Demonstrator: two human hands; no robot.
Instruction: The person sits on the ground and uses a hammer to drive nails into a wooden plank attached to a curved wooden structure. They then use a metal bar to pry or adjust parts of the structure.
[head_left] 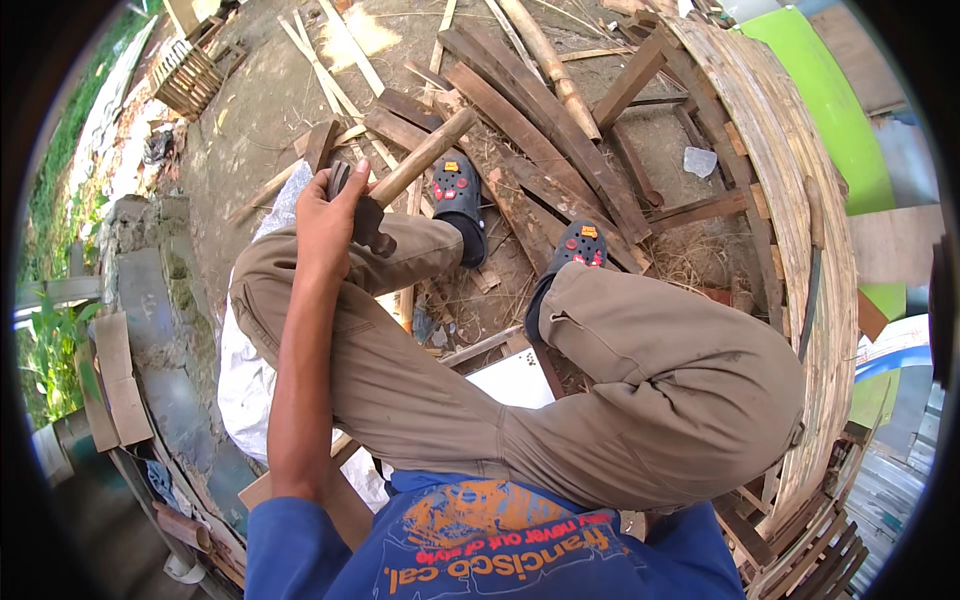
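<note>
My left hand (328,215) is raised above my left knee, its fingers closed around the dark metal head of a hammer (425,157). The hammer's thick, pale wooden handle slants away to the upper right, over the ground near my left shoe (458,195). Part of the head is covered by my fingers. Of my right arm only the blue sleeve (690,545) shows at the lower edge; my right hand is out of the picture.
Long brown wooden boards (545,125) lie piled ahead of my feet. On the right stands a long bench of pale wooden slats (800,220), with a curved blade tool (813,260) on it. A rough concrete block wall (150,280) runs along the left. White sheeting (245,385) hangs beside my left leg.
</note>
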